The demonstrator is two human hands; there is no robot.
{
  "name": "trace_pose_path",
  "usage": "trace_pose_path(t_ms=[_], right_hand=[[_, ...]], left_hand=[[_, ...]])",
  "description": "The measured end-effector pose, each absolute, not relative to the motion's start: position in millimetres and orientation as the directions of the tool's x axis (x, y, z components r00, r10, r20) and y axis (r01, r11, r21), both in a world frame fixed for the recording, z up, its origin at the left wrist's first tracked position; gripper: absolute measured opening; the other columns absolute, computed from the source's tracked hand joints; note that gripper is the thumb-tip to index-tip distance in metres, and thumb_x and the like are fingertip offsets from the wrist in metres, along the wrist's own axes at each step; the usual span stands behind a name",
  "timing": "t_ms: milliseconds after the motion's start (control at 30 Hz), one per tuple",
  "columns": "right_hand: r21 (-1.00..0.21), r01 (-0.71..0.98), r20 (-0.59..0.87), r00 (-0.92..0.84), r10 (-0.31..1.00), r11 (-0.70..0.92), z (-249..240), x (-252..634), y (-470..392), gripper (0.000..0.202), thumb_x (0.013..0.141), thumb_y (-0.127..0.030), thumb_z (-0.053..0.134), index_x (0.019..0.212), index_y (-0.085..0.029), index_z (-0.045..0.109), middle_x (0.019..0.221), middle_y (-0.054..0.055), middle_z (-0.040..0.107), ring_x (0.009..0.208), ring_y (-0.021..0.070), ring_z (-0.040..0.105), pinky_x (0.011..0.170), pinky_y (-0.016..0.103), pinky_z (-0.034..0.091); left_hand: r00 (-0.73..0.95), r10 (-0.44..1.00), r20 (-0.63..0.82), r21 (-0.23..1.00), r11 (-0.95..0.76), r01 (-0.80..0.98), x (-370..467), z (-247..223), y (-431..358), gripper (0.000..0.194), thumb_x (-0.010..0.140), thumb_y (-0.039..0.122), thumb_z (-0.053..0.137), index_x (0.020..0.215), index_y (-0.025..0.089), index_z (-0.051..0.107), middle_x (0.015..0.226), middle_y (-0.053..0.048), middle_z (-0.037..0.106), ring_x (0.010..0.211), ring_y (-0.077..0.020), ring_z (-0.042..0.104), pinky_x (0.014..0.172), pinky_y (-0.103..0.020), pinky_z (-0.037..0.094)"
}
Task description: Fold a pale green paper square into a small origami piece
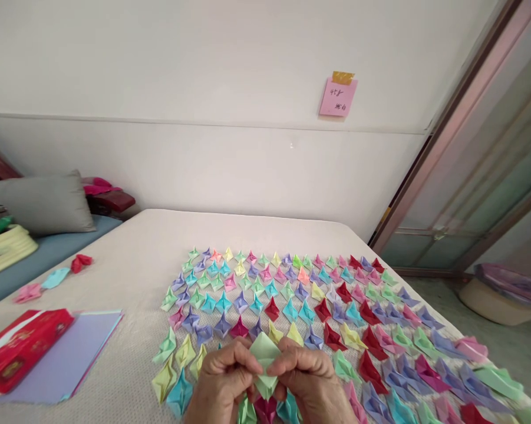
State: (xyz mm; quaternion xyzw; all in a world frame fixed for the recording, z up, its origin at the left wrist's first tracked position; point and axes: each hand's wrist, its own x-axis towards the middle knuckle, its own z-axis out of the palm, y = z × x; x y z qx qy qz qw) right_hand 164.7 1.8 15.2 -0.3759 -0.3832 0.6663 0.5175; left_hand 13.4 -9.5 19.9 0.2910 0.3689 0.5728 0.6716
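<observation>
Between my two hands is a pale green folded paper piece (pixel 264 348), its pointed top sticking up above the fingers. My left hand (pixel 228 377) pinches its left side with thumb and forefinger. Opposite it, my right hand (pixel 312 377) grips the right side the same way, and both thumbs nearly meet at the middle. The lower part of the piece is partly covered by the fingers. Beneath and around my hands lie rows of small folded paper boats in many colours, among them a magenta one (pixel 239 327) and a dark red one (pixel 334 337).
The rows cover much of a cream-clothed table (pixel 128 253). At left, a red packet (pixel 30 344) rests on lilac paper sheets (pixel 95 338), with crumpled pink, blue and red pieces behind. Beyond are a grey cushion (pixel 39 203), a pink wall note (pixel 337 97) and a lined bin (pixel 508 300).
</observation>
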Motion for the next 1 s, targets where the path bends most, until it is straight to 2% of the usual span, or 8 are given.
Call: trace_pose_path(t_ms=[133,367,500,567,700,833,900,1000], right_hand=[[-0.892,-0.396,-0.153,-0.187,0.970,-0.217,26.1,165.3,0.2,0.005,0.063,-0.023,0.079,0.059,-0.020,0.080,0.059,-0.004,0.056,0.042,0.0061,0.060,0.046,0.018,0.042],[-0.935,-0.287,-0.143,-0.236,0.961,-0.210,30.7,171.0,-1.6,0.018,0.070,-0.019,0.063,0.071,-0.020,0.081,0.057,-0.001,0.062,0.046,0.0112,0.059,0.054,0.025,0.044],[-0.990,-0.109,-0.064,-0.229,0.971,-0.091,31.7,176.2,-0.3,0.025,0.071,-0.019,0.058,0.075,-0.025,0.082,0.047,0.003,0.066,0.081,0.0250,0.063,0.091,0.042,0.041],[-0.998,-0.025,-0.053,-0.222,0.974,-0.060,35.6,176.9,-0.3,0.026,0.068,-0.019,0.058,0.072,-0.027,0.082,0.052,0.004,0.067,0.090,0.0276,0.059,0.097,0.046,0.035],[-0.998,0.057,0.003,-0.218,0.976,0.016,38.8,174.2,-1.1,0.027,0.065,-0.018,0.059,0.070,-0.028,0.083,0.062,0.001,0.059,0.076,0.0215,0.056,0.080,0.038,0.042],[-0.966,-0.242,-0.040,-0.224,0.974,-0.095,28.9,168.6,-0.8,0.023,0.062,-0.014,0.063,0.076,-0.026,0.077,0.059,-0.004,0.058,0.053,0.0111,0.050,0.053,0.024,0.038],[-0.926,-0.350,-0.058,-0.235,0.970,-0.140,25.5,166.5,-0.9,0.023,0.061,-0.012,0.065,0.080,-0.024,0.071,0.062,-0.005,0.062,0.052,0.0110,0.053,0.050,0.022,0.038],[-0.930,-0.340,-0.072,-0.209,0.975,-0.142,26.2,165.2,-2.0,0.014,0.069,-0.014,0.067,0.082,-0.020,0.067,0.059,-0.004,0.064,0.053,0.0116,0.057,0.052,0.022,0.040]], left_hand=[[0.110,0.978,-0.179,0.830,0.210,-0.518,9.9,21.3,-10.1,0.005,0.067,0.018,0.078,0.062,0.018,0.078,0.053,0.004,0.063,0.046,-0.0081,0.060,0.048,-0.017,0.044],[0.077,0.978,-0.195,0.871,0.209,-0.444,10.2,27.2,-13.2,0.014,0.073,0.019,0.064,0.066,0.018,0.076,0.049,0.002,0.062,0.045,-0.0115,0.059,0.049,-0.021,0.045],[0.120,0.979,-0.163,0.896,0.197,-0.397,8.0,26.5,-11.7,0.013,0.073,0.023,0.063,0.071,0.017,0.074,0.053,0.002,0.062,0.049,-0.0121,0.057,0.052,-0.022,0.043],[0.127,0.984,-0.124,0.937,0.158,-0.311,6.5,24.6,-9.7,0.010,0.071,0.025,0.065,0.071,0.017,0.071,0.051,0.003,0.057,0.048,-0.0115,0.053,0.051,-0.022,0.039],[0.100,0.987,-0.128,0.974,0.144,-0.175,6.8,26.7,-7.3,0.004,0.070,0.021,0.063,0.067,0.018,0.061,0.049,0.007,0.049,0.048,-0.0105,0.047,0.050,-0.022,0.034],[0.084,0.984,-0.156,0.966,0.170,-0.193,10.0,35.2,-9.4,0.005,0.070,0.017,0.059,0.069,0.021,0.055,0.051,0.008,0.049,0.050,-0.0104,0.046,0.051,-0.021,0.035],[0.092,0.983,-0.161,0.956,0.178,-0.231,10.8,37.3,-10.7,0.006,0.071,0.018,0.059,0.070,0.021,0.053,0.052,0.008,0.050,0.049,-0.0099,0.045,0.051,-0.021,0.033],[0.096,0.982,-0.164,0.939,0.185,-0.290,10.4,35.9,-11.5,0.007,0.071,0.019,0.060,0.075,0.021,0.055,0.054,0.008,0.052,0.048,-0.0091,0.044,0.050,-0.021,0.032]])
